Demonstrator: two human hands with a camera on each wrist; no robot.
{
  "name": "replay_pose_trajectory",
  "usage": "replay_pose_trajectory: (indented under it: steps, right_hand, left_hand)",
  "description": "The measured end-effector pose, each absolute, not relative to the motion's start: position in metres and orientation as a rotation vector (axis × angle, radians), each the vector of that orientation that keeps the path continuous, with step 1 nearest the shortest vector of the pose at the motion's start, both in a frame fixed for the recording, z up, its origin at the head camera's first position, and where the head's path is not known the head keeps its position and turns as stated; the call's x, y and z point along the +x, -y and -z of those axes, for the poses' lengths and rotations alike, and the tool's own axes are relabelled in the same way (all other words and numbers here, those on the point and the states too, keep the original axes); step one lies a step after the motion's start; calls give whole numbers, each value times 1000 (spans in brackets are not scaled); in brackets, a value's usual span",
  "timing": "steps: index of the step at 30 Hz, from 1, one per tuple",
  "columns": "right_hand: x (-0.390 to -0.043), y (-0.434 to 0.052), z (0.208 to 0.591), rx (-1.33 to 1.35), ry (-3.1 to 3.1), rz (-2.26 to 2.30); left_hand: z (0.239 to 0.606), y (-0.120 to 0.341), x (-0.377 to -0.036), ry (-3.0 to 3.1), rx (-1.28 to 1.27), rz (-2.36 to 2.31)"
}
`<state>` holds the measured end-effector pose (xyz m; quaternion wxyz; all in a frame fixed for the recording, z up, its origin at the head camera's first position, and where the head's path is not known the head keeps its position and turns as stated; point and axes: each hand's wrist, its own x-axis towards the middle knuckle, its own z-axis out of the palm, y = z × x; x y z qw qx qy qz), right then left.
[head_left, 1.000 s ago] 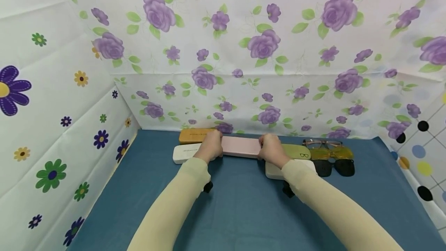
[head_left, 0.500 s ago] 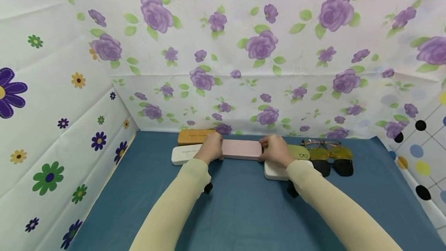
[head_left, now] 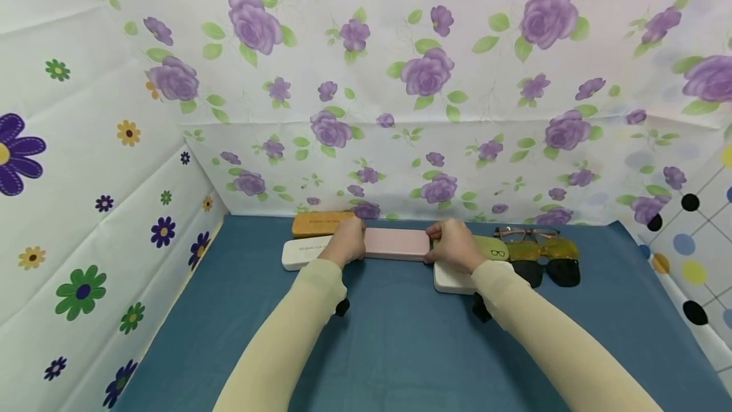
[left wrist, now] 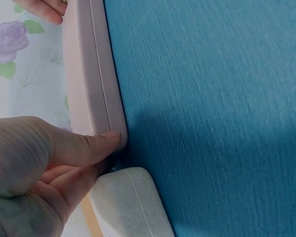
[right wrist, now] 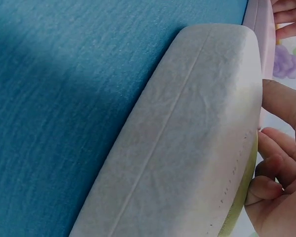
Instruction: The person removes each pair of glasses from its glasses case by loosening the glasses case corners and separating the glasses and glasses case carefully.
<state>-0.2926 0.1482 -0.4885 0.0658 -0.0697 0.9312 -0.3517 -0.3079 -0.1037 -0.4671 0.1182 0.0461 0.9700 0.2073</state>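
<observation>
A pink glasses case (head_left: 396, 243) lies on the blue cloth near the back wall. My left hand (head_left: 346, 241) pinches its left end, the thumb on the front edge in the left wrist view. At the other end, my right hand (head_left: 455, 245) holds the corner between thumb and fingers; some fingertips are hidden. Left of the pink case are an orange case (head_left: 321, 224) and, in front of it, a white case (head_left: 303, 253). A green case (head_left: 493, 248) and another white case (head_left: 452, 277) sit partly under my right hand and sleeve.
To the right, clear-lensed glasses (head_left: 526, 234), yellow-lensed glasses (head_left: 543, 249) and black sunglasses (head_left: 563, 272) lie in a column. A flowered sheet (head_left: 366, 81) hangs behind the blue cloth (head_left: 394, 348), with patterned sheets on both sides.
The pink case's far edge now appears slightly lower and nearer. My right hand has turned a little, its wrist shifting right. My left hand stays at the same end.
</observation>
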Motion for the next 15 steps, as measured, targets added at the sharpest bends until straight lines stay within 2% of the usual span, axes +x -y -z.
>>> replay_pose_trajectory:
  steps: [8,15]
  right_hand:
    - [-292,-149,487,-223,-2754,1047]
    - [-290,-141,477,-270,-2759,1079]
  left_hand:
    - [468,102,-303,-2853,152,-583]
    - [452,114,-299,-2839,281,-795]
